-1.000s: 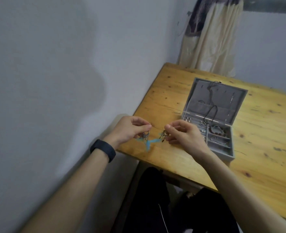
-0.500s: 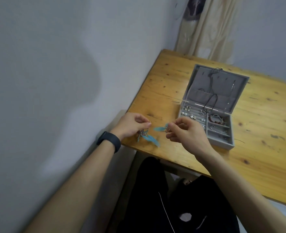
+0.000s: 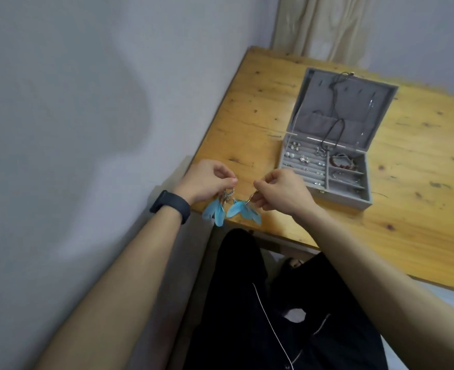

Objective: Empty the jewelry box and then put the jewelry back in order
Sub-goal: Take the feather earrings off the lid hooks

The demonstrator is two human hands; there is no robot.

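A grey jewelry box [image 3: 364, 202] stands open on the wooden table [image 3: 412, 188], its lid tilted back with a black cord necklace [image 3: 336, 124] hanging inside. Its tray holds several small earrings [image 3: 303, 158] on the left and a red bracelet [image 3: 340, 162] on the right. At the table's near left corner my left hand [image 3: 207, 180] pinches one blue feather earring [image 3: 215, 210]. Beside it my right hand [image 3: 282, 192] pinches a second blue feather earring [image 3: 243, 209] by its metal hook. The feathers hang down over the table edge.
A grey wall runs along the table's left side. A cream curtain [image 3: 324, 25] hangs behind the far edge. My black-trousered legs [image 3: 260, 303] sit under the table's near edge. A dark band [image 3: 171, 205] is on my left wrist.
The two feather earrings have come apart, one in each hand, and their feathers now hang lower. The view has tilted downward, so box and table sit higher in frame.
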